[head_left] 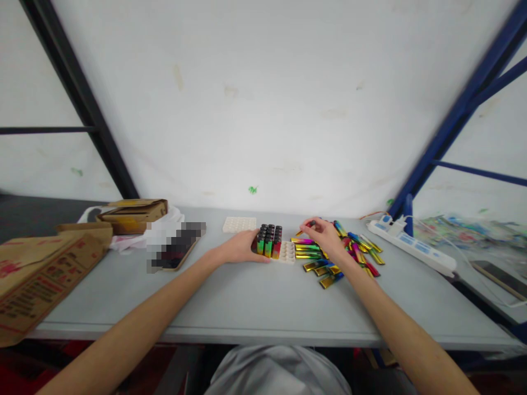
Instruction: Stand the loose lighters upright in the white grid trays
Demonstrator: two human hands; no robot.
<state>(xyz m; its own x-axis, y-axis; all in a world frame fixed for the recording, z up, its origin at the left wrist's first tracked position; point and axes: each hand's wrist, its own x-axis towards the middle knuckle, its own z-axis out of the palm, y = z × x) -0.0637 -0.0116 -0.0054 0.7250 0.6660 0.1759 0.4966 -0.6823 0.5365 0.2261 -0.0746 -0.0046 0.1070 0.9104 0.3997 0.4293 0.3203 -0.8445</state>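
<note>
Upright lighters (269, 242) with black tops stand in rows in the left part of a white tray (287, 252), whose right part shows bare holes. My left hand (242, 246) wraps round the left side of these lighters, its thumb along the front. To the right, my right hand (323, 235) pinches a single lighter (307, 228) over the back of a loose pile. Shiny multicoloured lighters (328, 281) lie in that pile, below and around my right hand. Behind my left hand, a second white tray (239, 224) rests on the table.
A dark phone-like device (180, 248) lies on the grey table (247, 307) at left, near a white bag, an open small box (134, 216) and a brown carton (45, 274). A power strip (411, 247) with cables is at right, near a phone (500, 278).
</note>
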